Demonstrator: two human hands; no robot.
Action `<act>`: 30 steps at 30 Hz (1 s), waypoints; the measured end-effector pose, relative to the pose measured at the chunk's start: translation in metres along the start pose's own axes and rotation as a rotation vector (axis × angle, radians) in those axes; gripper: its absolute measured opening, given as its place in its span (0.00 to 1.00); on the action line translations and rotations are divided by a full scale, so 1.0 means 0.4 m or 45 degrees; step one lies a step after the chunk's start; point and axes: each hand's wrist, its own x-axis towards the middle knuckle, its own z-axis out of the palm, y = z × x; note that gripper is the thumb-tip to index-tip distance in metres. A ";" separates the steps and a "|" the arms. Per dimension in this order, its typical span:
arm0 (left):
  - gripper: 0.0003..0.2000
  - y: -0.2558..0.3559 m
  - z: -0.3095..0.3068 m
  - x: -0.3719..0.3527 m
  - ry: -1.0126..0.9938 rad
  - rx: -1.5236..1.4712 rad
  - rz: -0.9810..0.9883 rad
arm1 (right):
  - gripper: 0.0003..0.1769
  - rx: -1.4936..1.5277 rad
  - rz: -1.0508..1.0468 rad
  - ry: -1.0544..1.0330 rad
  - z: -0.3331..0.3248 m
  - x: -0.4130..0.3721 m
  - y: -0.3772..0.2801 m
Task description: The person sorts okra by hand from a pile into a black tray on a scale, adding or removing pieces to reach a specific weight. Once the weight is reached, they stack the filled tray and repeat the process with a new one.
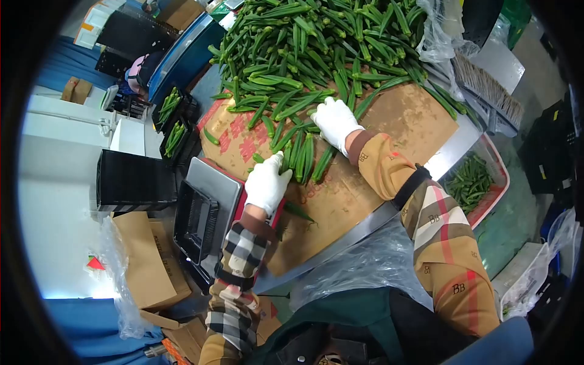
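Note:
My left hand (267, 182), in a white glove, is closed at the left end of a short row of green okra pods (299, 158) on the cardboard. Green pod ends show beside its fingers, which partly hide what they grip. My right hand (336, 121), also gloved in white, curls down over okra at the near edge of a large okra heap (322, 42). A pod tip sticks out by its fingers. Beside my left hand stands a scale with a metal plate (210, 176), bearing a black plastic tray (194, 222).
Filled black trays (173, 139) of okra stand left of the heap. A black stack (135, 179) and a cardboard box (143, 258) are at left. On the right are a brush (490, 91) and a red-rimmed okra bin (502, 176). Another person (139, 70) is at upper left.

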 end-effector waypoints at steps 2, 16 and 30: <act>0.26 0.019 0.018 0.009 0.033 0.171 0.008 | 0.07 0.049 -0.011 0.088 0.001 -0.020 0.013; 0.19 -0.034 0.005 0.021 0.128 -0.319 -0.010 | 0.11 0.594 0.174 0.047 -0.057 -0.041 0.055; 0.28 0.013 0.091 0.137 0.367 0.027 0.147 | 0.12 0.128 0.087 0.023 0.001 0.004 0.018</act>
